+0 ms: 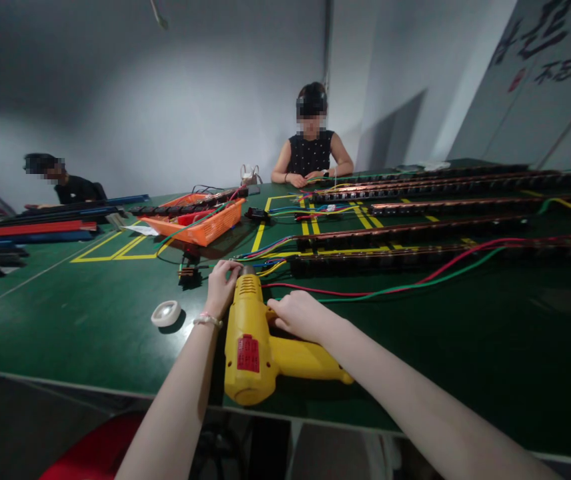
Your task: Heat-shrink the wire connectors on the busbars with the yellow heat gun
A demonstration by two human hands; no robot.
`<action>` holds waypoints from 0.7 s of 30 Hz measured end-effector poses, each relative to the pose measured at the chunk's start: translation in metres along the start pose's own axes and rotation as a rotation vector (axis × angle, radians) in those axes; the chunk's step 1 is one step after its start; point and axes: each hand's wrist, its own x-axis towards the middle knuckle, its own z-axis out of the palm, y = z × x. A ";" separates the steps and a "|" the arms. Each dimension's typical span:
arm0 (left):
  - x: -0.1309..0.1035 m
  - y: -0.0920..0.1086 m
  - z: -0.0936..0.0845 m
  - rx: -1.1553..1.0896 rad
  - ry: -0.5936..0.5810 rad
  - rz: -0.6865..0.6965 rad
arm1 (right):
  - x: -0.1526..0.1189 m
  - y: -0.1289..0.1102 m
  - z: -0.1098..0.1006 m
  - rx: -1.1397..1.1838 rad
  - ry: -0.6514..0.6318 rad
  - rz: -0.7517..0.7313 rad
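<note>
A yellow heat gun (248, 320) lies on the green table in front of me, its nozzle pointing away and its handle towards the right. My left hand (223, 283) is beside the nozzle, with fingers pinched together near the ends of thin wires; what they hold is too small to tell. Just above the handle, close to the trigger, my right hand (303, 315) is closed, its fingertips turned down and partly hidden. A green wire (380, 293) and a red wire (335, 291) run behind that hand from the right.
Long dark strips (415, 257) with coloured wires lie across the table's right side. An orange basket (205, 230) holds more parts. Near my left wrist sit a white roll (166, 313) and a small dark part (189, 275). One person (313, 153) sits opposite, another (73, 187) far left.
</note>
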 end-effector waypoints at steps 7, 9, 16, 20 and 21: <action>0.000 0.002 0.000 0.090 -0.031 0.042 | -0.034 0.024 -0.004 -0.002 -0.010 0.009; 0.000 0.002 -0.001 0.135 -0.048 0.049 | -0.047 0.028 -0.006 0.009 -0.016 -0.006; -0.002 0.035 0.004 0.189 -0.135 0.122 | -0.085 0.034 -0.004 0.053 -0.021 -0.100; 0.007 0.076 0.020 0.219 -0.370 0.315 | -0.098 0.033 0.000 0.080 -0.018 -0.200; 0.011 0.088 0.026 0.220 -0.434 0.359 | -0.100 0.033 0.001 0.085 -0.017 -0.211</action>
